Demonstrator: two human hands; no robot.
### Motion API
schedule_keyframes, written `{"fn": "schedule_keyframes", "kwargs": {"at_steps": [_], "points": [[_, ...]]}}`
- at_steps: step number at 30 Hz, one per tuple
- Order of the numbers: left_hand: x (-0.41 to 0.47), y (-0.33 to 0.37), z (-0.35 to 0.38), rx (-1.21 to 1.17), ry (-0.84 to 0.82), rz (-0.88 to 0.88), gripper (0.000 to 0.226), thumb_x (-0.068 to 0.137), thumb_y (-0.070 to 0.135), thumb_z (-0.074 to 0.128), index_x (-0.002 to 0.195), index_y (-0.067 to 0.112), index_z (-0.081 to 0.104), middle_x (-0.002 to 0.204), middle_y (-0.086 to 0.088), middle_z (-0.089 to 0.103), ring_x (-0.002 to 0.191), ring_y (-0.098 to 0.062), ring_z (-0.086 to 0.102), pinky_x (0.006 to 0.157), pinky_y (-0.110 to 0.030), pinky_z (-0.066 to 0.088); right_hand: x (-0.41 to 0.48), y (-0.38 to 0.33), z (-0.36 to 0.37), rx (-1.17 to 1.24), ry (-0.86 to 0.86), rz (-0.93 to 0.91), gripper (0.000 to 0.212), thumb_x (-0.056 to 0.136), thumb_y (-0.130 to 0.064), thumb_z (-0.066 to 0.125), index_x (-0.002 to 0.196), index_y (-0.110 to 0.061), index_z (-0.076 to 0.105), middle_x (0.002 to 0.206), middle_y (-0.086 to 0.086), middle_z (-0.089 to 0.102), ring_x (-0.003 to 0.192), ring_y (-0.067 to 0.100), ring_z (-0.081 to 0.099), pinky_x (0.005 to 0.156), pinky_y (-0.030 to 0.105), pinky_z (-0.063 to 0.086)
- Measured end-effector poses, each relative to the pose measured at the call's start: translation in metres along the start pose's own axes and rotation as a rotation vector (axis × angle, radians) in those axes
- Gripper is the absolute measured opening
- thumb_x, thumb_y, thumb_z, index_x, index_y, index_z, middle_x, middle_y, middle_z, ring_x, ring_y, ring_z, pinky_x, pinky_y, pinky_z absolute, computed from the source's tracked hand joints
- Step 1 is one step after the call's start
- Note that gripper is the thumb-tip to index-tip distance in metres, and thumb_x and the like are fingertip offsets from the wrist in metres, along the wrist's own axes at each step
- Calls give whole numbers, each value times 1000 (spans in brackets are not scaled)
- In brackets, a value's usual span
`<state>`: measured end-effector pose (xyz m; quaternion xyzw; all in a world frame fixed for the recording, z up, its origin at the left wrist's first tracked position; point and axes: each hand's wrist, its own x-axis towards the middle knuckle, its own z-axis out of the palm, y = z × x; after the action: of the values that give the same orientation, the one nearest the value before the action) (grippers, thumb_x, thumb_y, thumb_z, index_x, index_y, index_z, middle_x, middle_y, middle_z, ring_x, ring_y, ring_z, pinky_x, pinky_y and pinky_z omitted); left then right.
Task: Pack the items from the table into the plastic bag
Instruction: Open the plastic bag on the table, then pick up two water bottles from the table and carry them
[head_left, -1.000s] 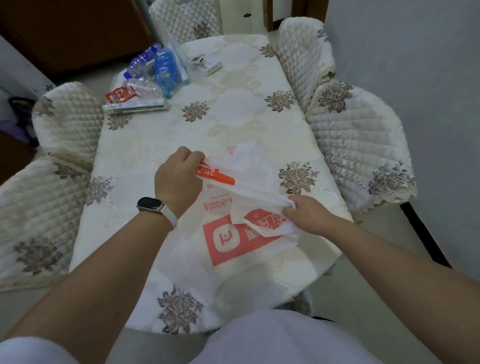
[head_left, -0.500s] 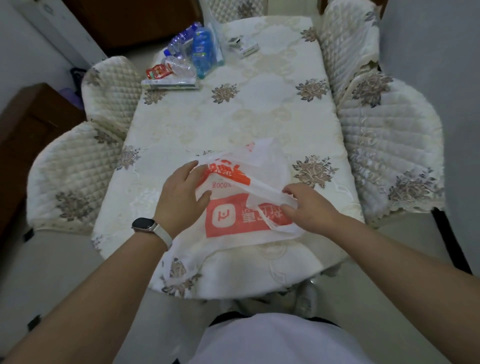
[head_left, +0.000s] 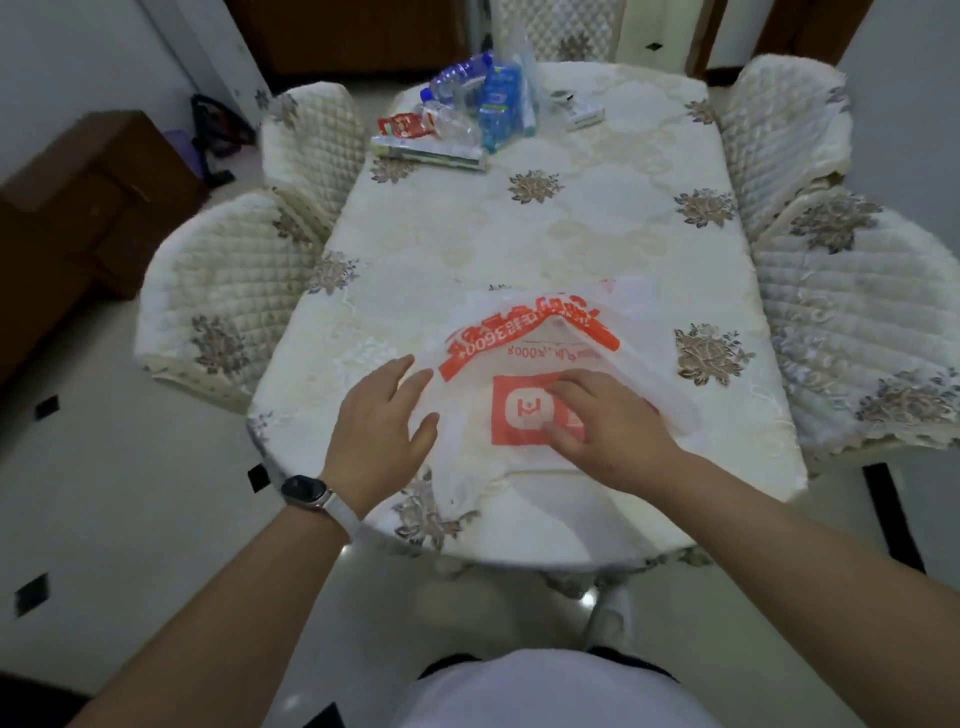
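A white plastic bag (head_left: 524, 358) with orange-red print lies on the near part of the table (head_left: 545, 234), its mouth arched up and facing away from me. My left hand (head_left: 382, 421) is flat with fingers spread at the bag's left edge, holding nothing. My right hand (head_left: 608, 421) rests on the bag by the red logo, fingers bent and pinching the film. At the far end lie the items: a blue-labelled bottle (head_left: 498, 104), clear bottles (head_left: 457, 83), a red packet (head_left: 402, 124), a flat book-like pack (head_left: 426, 153) and a small white box (head_left: 582, 111).
Quilted cream chairs stand close on the left (head_left: 223, 291) and right (head_left: 841, 312), with two more further back. A dark wooden cabinet (head_left: 78, 208) is on the left. The middle of the tablecloth between bag and items is bare.
My left hand has let go of the bag's rim and opened flat beside it. My right hand has slid left onto the logo. The bag's mouth now gapes wider, and my head has pulled back.
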<state>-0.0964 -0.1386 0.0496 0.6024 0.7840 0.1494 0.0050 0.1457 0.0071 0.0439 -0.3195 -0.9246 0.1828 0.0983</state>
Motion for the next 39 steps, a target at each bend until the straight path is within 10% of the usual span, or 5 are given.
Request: {"fn": "schedule_keyframes", "kwargs": {"at_steps": [39], "points": [[-128, -494, -179, 305, 88, -603, 51, 92, 42, 47, 133, 16, 59, 138, -10, 56, 125, -30, 53, 102, -48, 43, 404, -490, 239, -105, -111, -835, 55, 90, -54, 42, 124, -15, 61, 132, 11, 59, 120, 32, 54, 98, 44, 43]]}}
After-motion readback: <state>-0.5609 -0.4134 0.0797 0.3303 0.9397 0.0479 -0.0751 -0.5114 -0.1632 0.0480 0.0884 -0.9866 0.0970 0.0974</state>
